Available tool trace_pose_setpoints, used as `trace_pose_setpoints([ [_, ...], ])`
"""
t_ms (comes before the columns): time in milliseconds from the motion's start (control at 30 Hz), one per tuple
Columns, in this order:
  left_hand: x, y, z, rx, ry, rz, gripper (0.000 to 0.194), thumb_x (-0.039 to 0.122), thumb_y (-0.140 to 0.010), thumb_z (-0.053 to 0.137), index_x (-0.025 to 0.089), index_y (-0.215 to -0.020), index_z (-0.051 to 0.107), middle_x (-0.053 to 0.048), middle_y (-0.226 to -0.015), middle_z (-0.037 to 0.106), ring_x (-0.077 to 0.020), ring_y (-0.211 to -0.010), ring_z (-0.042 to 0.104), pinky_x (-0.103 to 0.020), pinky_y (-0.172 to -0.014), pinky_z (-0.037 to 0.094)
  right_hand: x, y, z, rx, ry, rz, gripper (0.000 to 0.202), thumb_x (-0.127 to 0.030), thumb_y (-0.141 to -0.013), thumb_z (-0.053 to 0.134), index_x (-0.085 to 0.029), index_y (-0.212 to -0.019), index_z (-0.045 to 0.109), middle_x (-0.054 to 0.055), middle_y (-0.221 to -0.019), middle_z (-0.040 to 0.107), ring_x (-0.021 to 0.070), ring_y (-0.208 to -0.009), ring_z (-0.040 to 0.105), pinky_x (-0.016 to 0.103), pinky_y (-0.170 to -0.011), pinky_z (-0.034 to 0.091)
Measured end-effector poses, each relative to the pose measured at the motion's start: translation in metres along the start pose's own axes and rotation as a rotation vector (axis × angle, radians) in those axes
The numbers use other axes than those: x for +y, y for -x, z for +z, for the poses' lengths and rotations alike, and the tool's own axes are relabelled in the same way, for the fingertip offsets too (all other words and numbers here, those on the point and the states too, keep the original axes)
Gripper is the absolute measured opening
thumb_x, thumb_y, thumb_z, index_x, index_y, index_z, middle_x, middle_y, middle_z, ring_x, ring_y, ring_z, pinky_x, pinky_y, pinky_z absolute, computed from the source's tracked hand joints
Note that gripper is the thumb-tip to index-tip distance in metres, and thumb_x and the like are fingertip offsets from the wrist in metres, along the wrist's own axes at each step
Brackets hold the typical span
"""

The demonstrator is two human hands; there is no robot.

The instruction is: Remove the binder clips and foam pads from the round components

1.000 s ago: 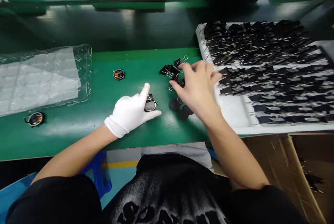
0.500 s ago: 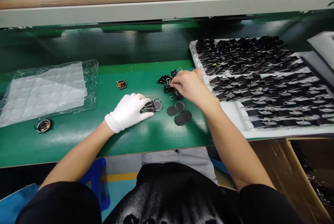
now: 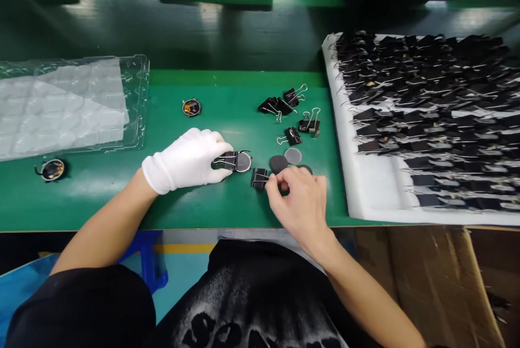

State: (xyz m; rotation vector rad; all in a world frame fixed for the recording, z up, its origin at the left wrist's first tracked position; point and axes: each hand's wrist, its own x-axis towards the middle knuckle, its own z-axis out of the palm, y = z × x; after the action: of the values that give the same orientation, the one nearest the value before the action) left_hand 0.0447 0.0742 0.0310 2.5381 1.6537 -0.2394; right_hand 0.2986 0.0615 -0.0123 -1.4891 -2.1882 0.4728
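Observation:
My left hand, in a white glove, grips a round watch-like part with a black binder clip clamped on it. The part's grey disc face points up. My bare right hand pinches the wire handles of another black binder clip, held just right of that part. Beyond the right hand lie dark round discs and one greyer disc, partly covered by the fingers. Several loose binder clips rest farther back on the green table.
A white foam tray full of clipped pieces stands on the right. Clear plastic trays lie at left. Two round parts with open insides, one at the back and one at left, sit on the green table.
My right hand has taken a binder clip from the pile and brought it toward me, close to the left hand. The left hand keeps its hold. The camera view has shifted.

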Motion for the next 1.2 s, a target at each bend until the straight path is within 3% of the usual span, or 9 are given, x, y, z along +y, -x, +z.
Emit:
trace_pose_setpoints([
  [100,0.0,0.001,0.003,-0.004,-0.008,0.011,0.038,0.049,-0.092,0.056,0.024,-0.113,0.075,-0.01,-0.101,0.073,-0.0283,-0.087,0.068,-0.037,-0.073,0.044,-0.003,-0.01,-0.007,0.121,0.133,-0.062,0.028,-0.041,-0.097,0.051,-0.02,-0.104,0.069,0.011,-0.097,0.067,0.0298,-0.096,0.058,0.044,-0.083,0.036],
  [200,0.001,0.002,0.005,0.004,-0.013,0.002,0.04,0.051,-0.09,0.059,0.023,-0.115,0.073,-0.011,-0.099,0.072,-0.0293,-0.087,0.068,-0.038,-0.074,0.043,-0.015,-0.031,-0.01,0.245,0.097,-0.084,0.047,-0.038,-0.098,0.044,-0.023,-0.139,0.059,0.017,-0.131,0.057,0.0373,-0.123,0.051,0.054,-0.096,0.039],
  [333,0.005,0.0,0.007,0.025,-0.018,-0.018,0.051,0.062,-0.09,0.059,0.023,-0.12,0.071,-0.012,-0.097,0.07,-0.0308,-0.086,0.067,-0.039,-0.073,0.042,-0.025,-0.06,0.01,0.174,0.122,-0.066,0.055,-0.03,-0.099,0.038,-0.028,-0.154,0.044,0.019,-0.151,0.042,0.0415,-0.141,0.037,0.063,-0.105,0.035],
  [500,0.005,0.0,0.008,-0.018,-0.026,0.015,0.035,0.052,-0.092,0.058,0.023,-0.103,0.075,-0.01,-0.094,0.068,-0.0294,-0.088,0.066,-0.039,-0.075,0.041,-0.016,-0.07,0.034,0.06,0.225,-0.051,0.058,-0.03,-0.101,0.034,-0.024,-0.159,0.036,0.023,-0.163,0.03,0.0427,-0.152,0.023,0.071,-0.107,0.032],
  [733,0.0,-0.001,0.016,-0.023,0.1,0.049,0.034,0.052,-0.09,0.059,0.024,-0.104,0.074,-0.006,-0.095,0.067,-0.0272,-0.091,0.065,-0.039,-0.08,0.04,0.002,-0.065,0.038,0.023,0.231,-0.043,0.058,-0.032,-0.101,0.03,-0.02,-0.158,0.032,0.022,-0.167,0.022,0.0418,-0.157,0.017,0.074,-0.114,0.024],
  [900,0.003,-0.003,0.02,-0.013,0.17,0.067,0.032,0.05,-0.088,0.063,0.024,-0.103,0.074,-0.007,-0.101,0.07,-0.0272,-0.094,0.065,-0.038,-0.08,0.04,0.008,-0.062,0.04,0.044,0.215,-0.03,0.053,-0.034,-0.102,0.027,-0.019,-0.152,0.038,0.021,-0.165,0.024,0.04,-0.157,0.017,0.073,-0.116,0.019],
  [1200,0.004,-0.007,0.026,0.013,0.199,0.092,0.033,0.053,-0.09,0.059,0.026,-0.103,0.073,-0.004,-0.094,0.07,-0.0255,-0.09,0.066,-0.036,-0.076,0.037,0.009,-0.061,0.04,0.089,0.152,-0.04,0.045,-0.033,-0.101,0.03,-0.02,-0.141,0.046,0.021,-0.162,0.028,0.0397,-0.155,0.02,0.074,-0.116,0.02],
])
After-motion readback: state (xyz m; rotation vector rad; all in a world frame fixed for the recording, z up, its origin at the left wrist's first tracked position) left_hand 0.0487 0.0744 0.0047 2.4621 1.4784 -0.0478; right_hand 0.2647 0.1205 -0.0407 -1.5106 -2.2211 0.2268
